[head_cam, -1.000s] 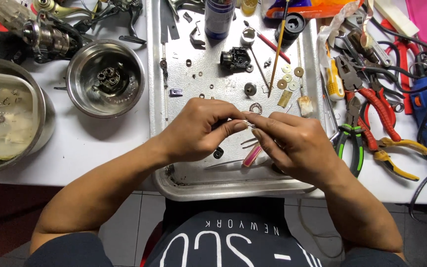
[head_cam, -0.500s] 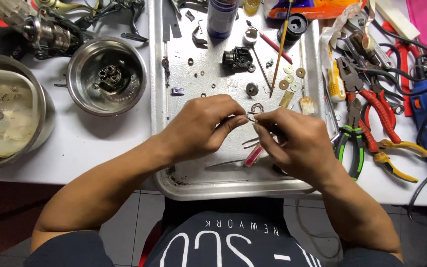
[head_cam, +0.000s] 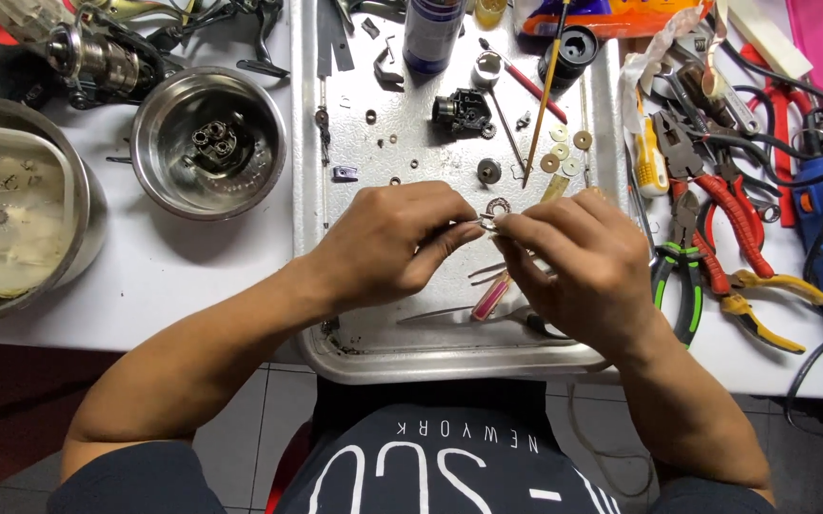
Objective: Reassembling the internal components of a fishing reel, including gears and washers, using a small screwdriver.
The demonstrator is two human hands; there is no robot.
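Pinching small metal part (head_cam: 487, 225) between left hand (head_cam: 387, 243), right hand (head_cam: 583, 257) over tray (head_cam: 449, 357).

Bright, even overhead light; soft shadows under my hands (head_cam: 487, 247); mild glare on the steel bowl (head_cam: 204, 143); sharp throughout, slight edge distortion

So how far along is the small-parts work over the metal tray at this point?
Done: a mechanism is taken apart, with washers, a gear and a black housing spread on the metal tray.

In hand: the left hand and right hand pinch a small metal part between their fingertips.

Left: the loose pieces and those in the steel bowl lie unassembled.
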